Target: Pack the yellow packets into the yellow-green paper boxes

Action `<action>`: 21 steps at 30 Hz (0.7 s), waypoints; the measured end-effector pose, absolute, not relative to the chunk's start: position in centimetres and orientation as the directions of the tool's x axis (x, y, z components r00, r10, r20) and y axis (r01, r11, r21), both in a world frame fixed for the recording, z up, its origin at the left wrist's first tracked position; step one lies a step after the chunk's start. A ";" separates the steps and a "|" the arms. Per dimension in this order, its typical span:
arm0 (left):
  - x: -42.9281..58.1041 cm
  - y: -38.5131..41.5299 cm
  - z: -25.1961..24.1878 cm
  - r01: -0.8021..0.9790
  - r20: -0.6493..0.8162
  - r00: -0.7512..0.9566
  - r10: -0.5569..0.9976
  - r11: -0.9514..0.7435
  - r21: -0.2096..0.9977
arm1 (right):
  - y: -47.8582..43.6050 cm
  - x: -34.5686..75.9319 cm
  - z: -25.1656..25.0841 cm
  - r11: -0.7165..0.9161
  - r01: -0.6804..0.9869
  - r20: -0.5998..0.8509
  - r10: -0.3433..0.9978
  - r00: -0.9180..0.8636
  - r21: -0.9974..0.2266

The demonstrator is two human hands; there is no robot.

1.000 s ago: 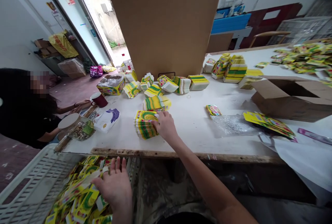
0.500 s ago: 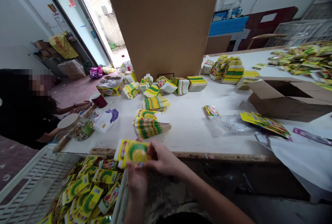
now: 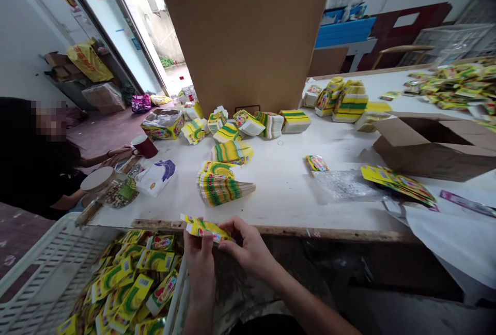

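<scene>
A small yellow-and-green carton (image 3: 205, 227) is held between both hands, over the front edge of the table. My left hand (image 3: 199, 255) grips it from the left, thumb across its near face. My right hand (image 3: 246, 247) pinches its right end with thumb and fingers. Tabs stand out at the carton's left end. Just beyond, a fanned stack of flat cartons (image 3: 219, 185) lies on the white table (image 3: 277, 180). Below on the left, a pale plastic crate (image 3: 50, 273) holds many yellow cartons (image 3: 132, 299).
More carton stacks (image 3: 296, 121) line the back before a tall cardboard sheet (image 3: 248, 35). To the right are an open cardboard box (image 3: 430, 154), clear plastic bag (image 3: 344, 185) and flat yellow packs (image 3: 399, 185). A person (image 3: 34, 159) sits at left near a mug (image 3: 144, 146) and jar (image 3: 118, 195).
The carton has tipped from facing me broadly to a flatter, narrower angle, its left end now showing open tabs. Both hands keep hold of it. The view has shifted slightly.
</scene>
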State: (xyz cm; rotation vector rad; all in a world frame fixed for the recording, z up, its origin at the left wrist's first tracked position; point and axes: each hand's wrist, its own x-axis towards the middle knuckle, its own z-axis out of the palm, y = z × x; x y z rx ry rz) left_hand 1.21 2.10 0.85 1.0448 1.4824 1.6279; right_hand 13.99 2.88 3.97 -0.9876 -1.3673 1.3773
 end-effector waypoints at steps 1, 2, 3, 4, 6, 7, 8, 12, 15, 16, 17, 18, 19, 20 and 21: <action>1.3 2.1 0.9 -0.031 0.065 -0.475 0.877 -0.090 0.995 | 2.9 14.1 3.9 0.039 -0.080 0.058 0.966 -0.251 -0.996; 1.6 2.1 1.0 -0.100 0.017 -0.517 0.856 -0.080 0.992 | 2.9 14.1 3.8 0.025 -0.086 0.046 0.966 -0.254 -0.996; 1.8 2.2 1.1 -0.163 -0.023 -0.553 0.833 -0.082 0.983 | 2.9 14.1 3.7 0.010 -0.090 0.033 0.967 -0.251 -0.996; 2.0 2.2 1.2 -0.208 -0.049 -0.575 0.816 -0.088 0.974 | 3.0 14.1 3.6 0.001 -0.088 0.023 0.969 -0.245 -0.996; 2.2 2.3 1.4 -0.262 -0.088 -0.569 0.818 -0.079 0.962 | 3.3 14.4 3.4 0.006 -0.065 0.021 0.974 -0.226 -0.998; 2.1 2.2 1.6 -0.266 -0.097 -0.538 0.837 -0.059 0.962 | 3.4 14.7 3.4 0.029 -0.039 0.037 0.977 -0.212 -0.999; 1.8 2.1 1.9 -0.252 -0.087 -0.507 0.858 -0.051 0.966 | 3.6 15.1 3.4 0.075 0.006 0.072 0.978 -0.196 -0.997; -0.3 1.1 4.6 -0.011 0.203 -0.512 0.835 -0.242 0.970 | 4.2 17.2 4.3 0.436 0.381 0.380 0.900 -0.216 -0.815; -1.8 0.5 6.5 0.313 0.409 -0.359 0.839 -0.304 0.900 | 4.0 17.9 5.0 0.652 0.513 0.510 0.757 -0.408 -0.557; -2.0 0.4 6.7 0.408 0.402 -0.253 0.880 -0.280 0.869 | 3.8 17.8 5.1 0.702 0.497 0.524 0.712 -0.468 -0.510; -2.1 0.5 6.6 0.484 0.352 -0.144 0.925 -0.245 0.840 | 3.5 17.7 5.2 0.739 0.469 0.534 0.674 -0.510 -0.484; -2.1 0.7 6.4 0.541 0.273 -0.046 0.961 -0.205 0.815 | 3.1 17.4 5.2 0.756 0.447 0.546 0.654 -0.523 -0.478; -1.9 1.0 5.9 0.583 0.187 0.021 0.982 -0.164 0.796 | 2.8 17.1 5.1 0.755 0.434 0.564 0.656 -0.502 -0.492; -1.6 1.2 5.3 0.608 0.122 0.058 0.991 -0.132 0.783 | 2.6 16.8 4.8 0.730 0.433 0.585 0.683 -0.438 -0.529; -1.3 1.4 4.7 0.625 0.093 0.064 0.994 -0.112 0.773 | 2.3 16.5 4.6 0.680 0.434 0.597 0.731 -0.330 -0.592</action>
